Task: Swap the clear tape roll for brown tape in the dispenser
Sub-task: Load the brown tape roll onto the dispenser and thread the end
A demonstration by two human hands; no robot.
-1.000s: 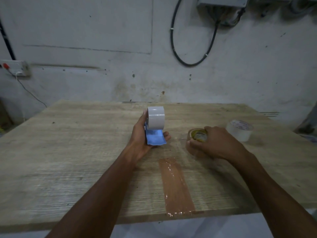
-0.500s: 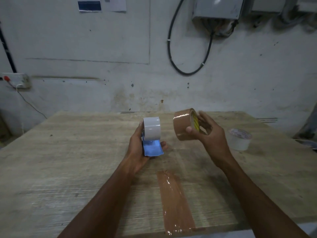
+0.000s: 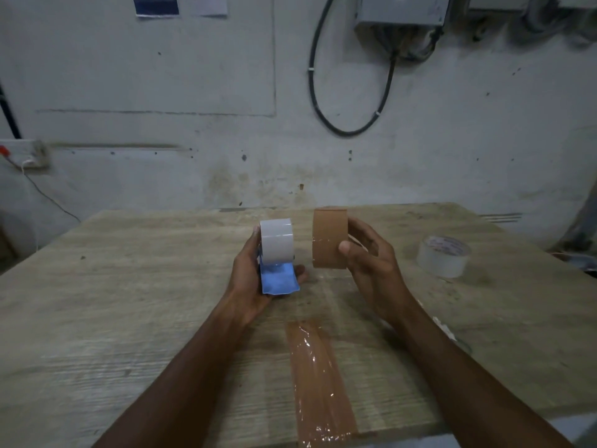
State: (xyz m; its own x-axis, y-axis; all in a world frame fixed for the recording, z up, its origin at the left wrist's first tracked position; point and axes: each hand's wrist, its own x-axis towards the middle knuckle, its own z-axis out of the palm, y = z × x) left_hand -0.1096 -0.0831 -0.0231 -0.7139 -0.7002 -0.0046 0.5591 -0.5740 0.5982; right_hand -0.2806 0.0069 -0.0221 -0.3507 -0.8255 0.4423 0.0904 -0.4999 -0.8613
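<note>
My left hand (image 3: pixel 248 279) grips the blue tape dispenser (image 3: pixel 278 281) above the wooden table (image 3: pixel 129 302); its white hub (image 3: pixel 276 244) stands upright and carries no roll. My right hand (image 3: pixel 368 263) holds the brown tape roll (image 3: pixel 329 239) on edge, just right of the hub and apart from it, thumb on the outer face and fingers behind. The clear tape roll (image 3: pixel 443 255) lies flat on the table to the right, away from both hands.
A strip of brown tape (image 3: pixel 318 379) is stuck on the table running to the near edge. A wall stands behind the table with a black cable loop (image 3: pixel 342 127) and a socket (image 3: pixel 29 155) at the left.
My right hand lifted the brown roll off the table and turned it on edge, bringing it level with and closer to the hub. The left hand raised the dispenser slightly.
</note>
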